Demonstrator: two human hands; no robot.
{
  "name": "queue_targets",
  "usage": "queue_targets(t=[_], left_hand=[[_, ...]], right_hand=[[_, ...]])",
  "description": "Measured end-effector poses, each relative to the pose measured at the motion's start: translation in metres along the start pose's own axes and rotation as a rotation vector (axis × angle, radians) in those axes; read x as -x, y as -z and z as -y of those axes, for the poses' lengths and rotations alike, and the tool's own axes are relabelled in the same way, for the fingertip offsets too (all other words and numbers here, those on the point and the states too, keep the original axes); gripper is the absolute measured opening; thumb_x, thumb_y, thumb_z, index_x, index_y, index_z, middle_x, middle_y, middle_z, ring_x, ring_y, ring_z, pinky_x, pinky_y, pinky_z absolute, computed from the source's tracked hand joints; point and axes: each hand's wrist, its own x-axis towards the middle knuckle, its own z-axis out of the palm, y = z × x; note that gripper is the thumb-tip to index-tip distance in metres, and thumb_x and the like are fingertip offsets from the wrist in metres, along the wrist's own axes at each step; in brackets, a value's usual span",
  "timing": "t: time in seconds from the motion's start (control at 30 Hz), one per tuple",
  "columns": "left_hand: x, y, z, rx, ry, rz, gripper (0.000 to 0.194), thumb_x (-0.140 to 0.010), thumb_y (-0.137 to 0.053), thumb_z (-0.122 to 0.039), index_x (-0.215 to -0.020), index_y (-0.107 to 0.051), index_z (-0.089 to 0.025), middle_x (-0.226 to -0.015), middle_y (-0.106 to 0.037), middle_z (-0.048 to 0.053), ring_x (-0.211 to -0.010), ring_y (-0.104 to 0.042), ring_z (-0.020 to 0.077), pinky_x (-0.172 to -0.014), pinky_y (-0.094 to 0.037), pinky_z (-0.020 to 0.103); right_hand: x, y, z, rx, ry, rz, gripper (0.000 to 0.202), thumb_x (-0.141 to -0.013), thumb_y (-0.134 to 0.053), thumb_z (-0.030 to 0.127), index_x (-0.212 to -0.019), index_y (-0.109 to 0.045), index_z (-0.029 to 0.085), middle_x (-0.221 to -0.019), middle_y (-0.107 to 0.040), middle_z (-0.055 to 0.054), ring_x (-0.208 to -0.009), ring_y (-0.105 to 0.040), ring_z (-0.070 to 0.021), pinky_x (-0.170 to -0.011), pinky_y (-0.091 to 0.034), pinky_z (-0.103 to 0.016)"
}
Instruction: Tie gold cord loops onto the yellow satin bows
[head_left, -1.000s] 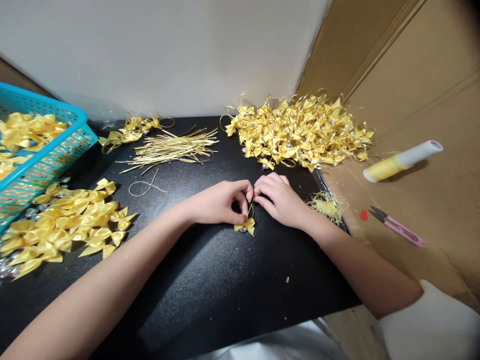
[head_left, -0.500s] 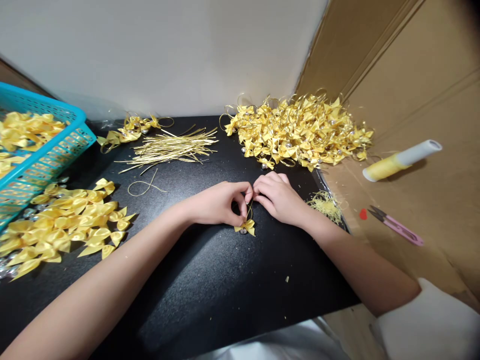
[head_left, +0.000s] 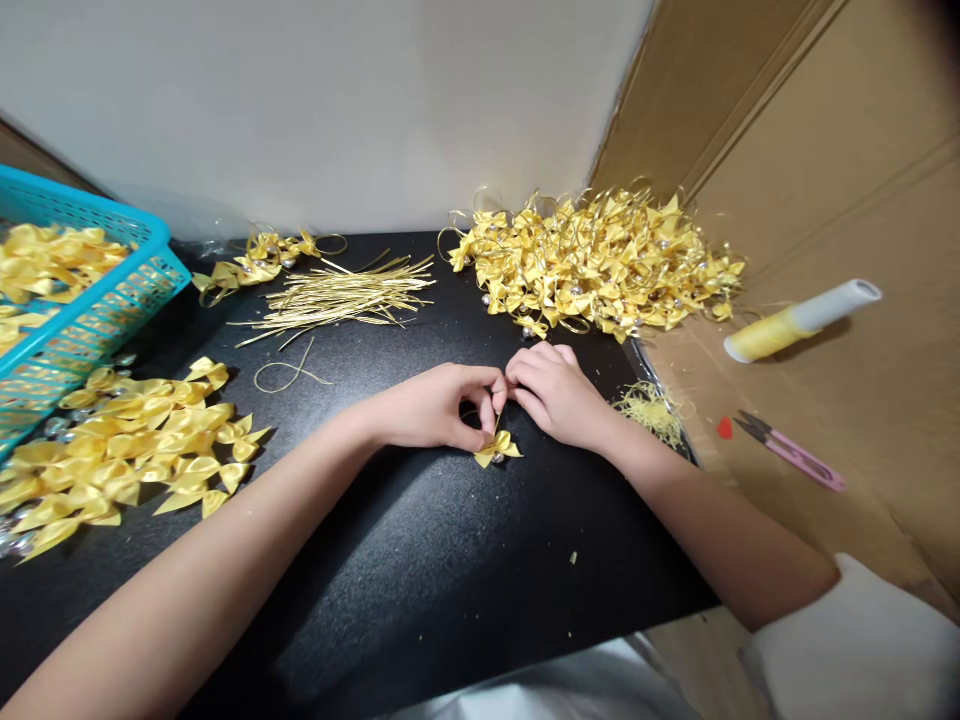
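Just above the black table (head_left: 390, 560), a yellow ribbon bow (head_left: 504, 447) with a small silver bell hangs from a thin gold cord. My left hand (head_left: 450, 405) is closed on that cord, its thumb and fingers bent above the bow. Touching its fingertips from the right is my right hand (head_left: 555, 392), pinched at the upper part of the cord; the exact grip between the fingertips is hidden. Behind the hands lie a bundle of gold cords (head_left: 352, 293) and a large heap of corded bows (head_left: 592, 265).
At the left stands a blue basket (head_left: 97, 290) of bows, with loose bows (head_left: 127, 440) before it. A single cord (head_left: 289, 375) lies nearby. On the right are cord scraps (head_left: 651, 412), pink snips (head_left: 799, 455), a red piece (head_left: 724, 428) and a yellow-and-white roll (head_left: 802, 320).
The bow below my fingers has shifted slightly right and up and has turned a little. Both hands have stayed nearly in place.
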Motion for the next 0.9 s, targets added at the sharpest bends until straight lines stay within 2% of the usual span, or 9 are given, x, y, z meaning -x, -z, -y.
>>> queue_targets(t=[0.13,0.3,0.43,0.6,0.7,0.77,0.9], left_hand=[[0.002,0.003,0.0,-0.056,-0.015,-0.015,0.023,-0.074,-0.065,-0.021,-0.095,-0.055,-0.018,-0.084,-0.072,0.001,-0.074,-0.064,0.0129,-0.071,-0.044,0.024],[0.001,0.006,-0.002,-0.151,0.022,-0.111,0.012,-0.076,-0.064,-0.025,-0.083,-0.06,-0.016,-0.077,-0.068,0.0,-0.063,-0.054,0.0094,-0.059,-0.039,0.021],[-0.001,0.003,-0.004,-0.081,0.083,-0.183,0.021,-0.074,-0.069,-0.032,-0.086,-0.064,-0.015,-0.073,-0.065,-0.001,-0.055,-0.046,0.0067,-0.054,-0.036,0.02],[-0.005,-0.003,0.001,0.056,0.103,-0.118,0.031,-0.076,-0.07,-0.043,-0.083,-0.071,-0.013,-0.064,-0.064,-0.001,-0.055,-0.051,0.0085,-0.054,-0.039,0.02],[-0.006,-0.004,0.006,0.078,0.087,-0.163,0.031,-0.076,-0.07,-0.045,-0.079,-0.074,-0.014,-0.069,-0.069,0.001,-0.061,-0.058,0.0112,-0.059,-0.045,0.022],[-0.006,-0.003,0.008,0.087,0.08,-0.195,0.029,-0.075,-0.071,-0.044,-0.079,-0.076,-0.015,-0.072,-0.072,0.002,-0.064,-0.061,0.0132,-0.063,-0.048,0.024],[-0.003,-0.003,0.009,0.119,0.07,-0.268,0.027,-0.073,-0.075,-0.042,-0.081,-0.077,-0.016,-0.077,-0.075,0.004,-0.072,-0.066,0.0171,-0.069,-0.052,0.027]], right_hand=[[0.002,0.003,0.002,-0.04,0.001,-0.041,0.019,-0.097,-0.043,0.025,-0.084,-0.058,0.021,-0.097,-0.063,-0.005,-0.097,-0.049,-0.021,-0.088,-0.03,-0.037],[0.004,0.007,0.006,-0.059,0.015,-0.078,0.02,-0.097,-0.044,0.028,-0.085,-0.059,0.022,-0.097,-0.063,-0.005,-0.096,-0.05,-0.0216,-0.089,-0.031,-0.038],[0.005,0.008,0.007,-0.073,0.033,-0.115,0.021,-0.097,-0.043,0.028,-0.085,-0.059,0.022,-0.097,-0.063,-0.005,-0.097,-0.05,-0.0213,-0.089,-0.031,-0.037],[0.005,0.005,0.007,-0.06,0.01,-0.133,0.02,-0.096,-0.045,0.029,-0.085,-0.061,0.023,-0.097,-0.064,-0.004,-0.096,-0.051,-0.0217,-0.088,-0.03,-0.038],[0.006,0.005,0.01,-0.049,-0.033,-0.215,0.014,-0.092,-0.051,0.029,-0.088,-0.062,0.023,-0.099,-0.063,-0.004,-0.098,-0.05,-0.0222,-0.087,-0.031,-0.038],[0.008,0.007,0.014,-0.059,-0.08,-0.27,0.01,-0.088,-0.055,0.029,-0.083,-0.061,0.023,-0.098,-0.062,-0.004,-0.098,-0.05,-0.0228,-0.087,-0.031,-0.038],[0.012,0.008,0.026,-0.097,-0.135,-0.222,0.014,-0.081,-0.06,0.03,-0.07,-0.058,0.022,-0.093,-0.062,-0.003,-0.094,-0.05,-0.0222,-0.085,-0.031,-0.038]])
